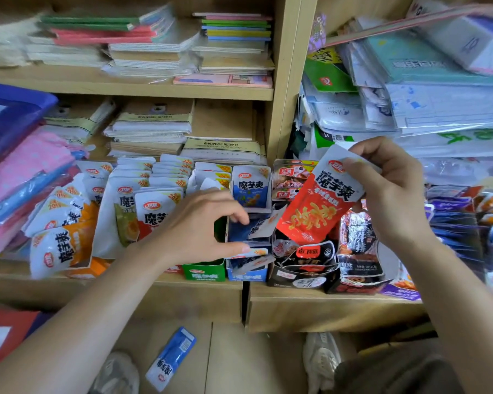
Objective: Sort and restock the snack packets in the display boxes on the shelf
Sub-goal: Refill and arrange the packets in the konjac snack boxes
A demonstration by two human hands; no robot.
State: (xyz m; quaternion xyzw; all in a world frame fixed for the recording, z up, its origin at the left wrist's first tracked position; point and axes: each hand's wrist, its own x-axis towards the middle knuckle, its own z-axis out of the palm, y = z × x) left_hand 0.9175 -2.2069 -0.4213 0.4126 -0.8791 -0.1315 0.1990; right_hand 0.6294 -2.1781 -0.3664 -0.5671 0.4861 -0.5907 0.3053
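My right hand [390, 189] pinches a red and white snack packet [316, 206] by its top corner, holding it tilted above the shelf. My left hand [202, 226] reaches into the blue display box [246, 275], its fingers curled over the blue packets [248, 228] inside. A green display box [204, 273] stands just left of the blue one. White packets with orange, green and red prints [143, 194] fill the shelf to the left. Dark packets in a black box [305, 268] sit to the right.
Stacks of notebooks and paper [154, 129] fill the shelves above. Plastic-wrapped stationery [410, 95] piles up at the right. One blue packet [171, 358] lies on the floor near my shoes [320, 356]. Pink and blue wrapped goods [20, 172] lie at the far left.
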